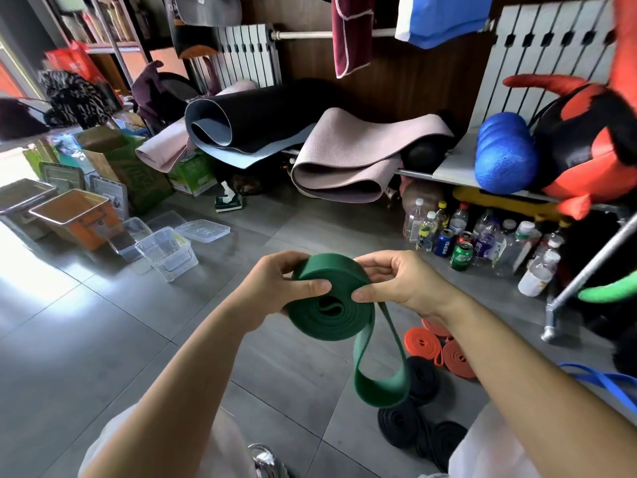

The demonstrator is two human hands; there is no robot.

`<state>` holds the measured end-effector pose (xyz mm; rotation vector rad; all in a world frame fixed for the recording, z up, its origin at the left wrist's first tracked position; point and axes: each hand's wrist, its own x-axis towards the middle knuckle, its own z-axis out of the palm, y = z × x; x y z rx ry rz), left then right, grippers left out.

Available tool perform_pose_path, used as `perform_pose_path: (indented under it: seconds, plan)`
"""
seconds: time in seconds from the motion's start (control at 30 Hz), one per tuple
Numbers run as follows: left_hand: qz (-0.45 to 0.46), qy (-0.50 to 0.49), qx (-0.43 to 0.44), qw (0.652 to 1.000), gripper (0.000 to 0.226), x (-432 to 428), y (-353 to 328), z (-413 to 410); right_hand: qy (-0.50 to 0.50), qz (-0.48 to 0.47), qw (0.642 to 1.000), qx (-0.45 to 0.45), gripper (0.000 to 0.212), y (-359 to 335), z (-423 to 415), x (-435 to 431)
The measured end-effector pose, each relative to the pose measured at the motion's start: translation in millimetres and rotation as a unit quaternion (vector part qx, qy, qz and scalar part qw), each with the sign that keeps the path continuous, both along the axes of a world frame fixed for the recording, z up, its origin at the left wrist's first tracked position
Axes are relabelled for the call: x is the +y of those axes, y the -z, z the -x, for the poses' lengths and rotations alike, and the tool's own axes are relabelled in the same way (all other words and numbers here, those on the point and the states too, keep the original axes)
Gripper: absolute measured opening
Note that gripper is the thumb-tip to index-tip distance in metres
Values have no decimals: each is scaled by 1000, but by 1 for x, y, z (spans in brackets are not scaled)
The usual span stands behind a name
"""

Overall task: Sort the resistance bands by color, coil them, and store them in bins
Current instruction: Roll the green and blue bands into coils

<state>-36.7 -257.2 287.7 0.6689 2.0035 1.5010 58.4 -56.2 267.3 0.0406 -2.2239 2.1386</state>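
Grey floor tiles (103, 339) spread under a cluttered storage corner. At far left stand a metal bin (24, 198) and an orange bin (74, 215). Just right of them are two clear plastic bins (172, 263), with a flat lid (203, 231) lying beside. Behind these, a black mat (258, 122) and a pink mat (362, 157) slump rolled on a low shelf (448, 167).

At the centre, in mid-air, the left hand (275, 288) has its grip clamped on the green band (331, 312) — thumb across the top of the coil, fingers curled round its far side. The coil sits tight between both hands above the floor, and its loose end hangs down in a loop at the right. The right hand (403, 281) pinches the coil's right edge, grip closed on the band between thumb and fingers.

Below that arm, coiled orange bands (422, 345) lie on the floor and, nearer the person, coiled black bands (400, 422). Beyond them stand bottles and cans (482, 239) under a blue foam roller (505, 153) — and a blue band (603, 377) trails at far right.
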Motion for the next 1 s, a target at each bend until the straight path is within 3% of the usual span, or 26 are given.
perform_pose_path:
  seconds: [0.4,0.6,1.0]
  plan:
    - [-125,-46,-47,990,41,-1,1,-3,-14,-5,1000,-22,51,-4,-1,13]
    - [-166,-91,-73,979,49,-2,0,1,20,-155,984,-89,74,-1,-3,21]
    - [-238,-108,-143,955,49,8,7,-3,55,20,997,-49,56,4,2,9]
